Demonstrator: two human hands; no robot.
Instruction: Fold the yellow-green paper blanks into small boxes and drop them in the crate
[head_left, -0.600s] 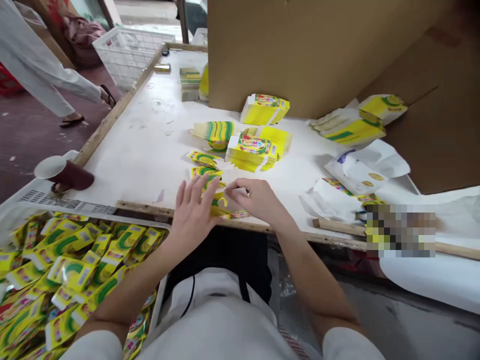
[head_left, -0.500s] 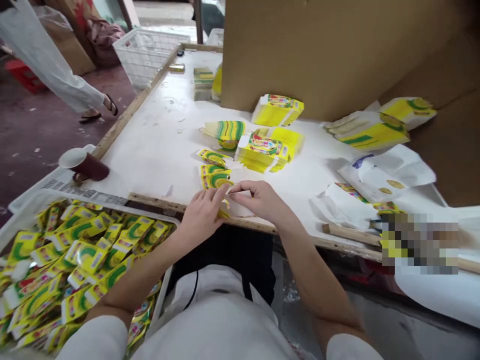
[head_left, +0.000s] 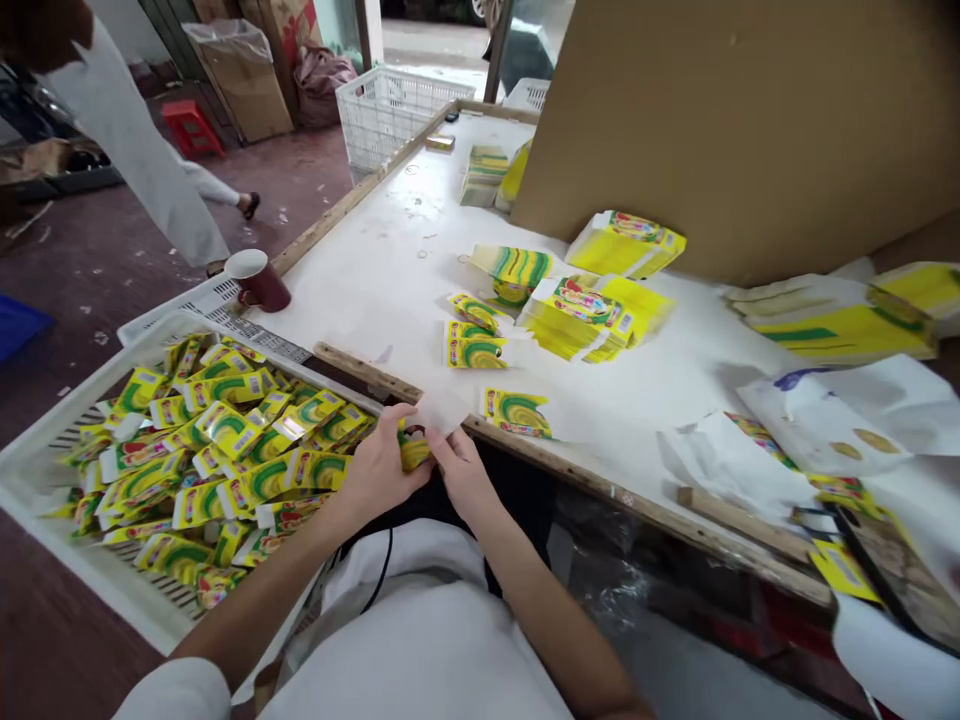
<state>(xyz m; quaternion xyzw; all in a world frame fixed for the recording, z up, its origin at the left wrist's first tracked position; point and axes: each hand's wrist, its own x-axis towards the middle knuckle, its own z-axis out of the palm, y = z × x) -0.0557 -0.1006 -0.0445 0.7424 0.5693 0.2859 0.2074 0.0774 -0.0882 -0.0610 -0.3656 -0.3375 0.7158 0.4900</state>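
Observation:
My left hand [head_left: 384, 462] is closed around a small yellow-and-green carton [head_left: 414, 452], in front of the table's wooden edge. With its fingertips my right hand [head_left: 461, 472] pinches the same carton near its raised white flap [head_left: 444, 408]. Part of the carton is hidden behind my fingers. Just beyond, flat yellow cartons [head_left: 474, 345] lie on the white table, and another carton [head_left: 517, 410] rests near the edge. At my left stands a white crate [head_left: 45, 470] heaped with folded yellow cartons [head_left: 232, 430].
Stacks of flat cartons [head_left: 577, 315] stand mid-table before a large cardboard sheet [head_left: 720, 130]. A maroon mug [head_left: 259, 280] sits at the left corner. White paper [head_left: 840, 415] lies at right. A person in white trousers [head_left: 142, 130] is beyond the table.
My view has swung left, showing more of the crate. Both hands have drawn back from the tabletop toward me with the carton. The person in white trousers has changed stride.

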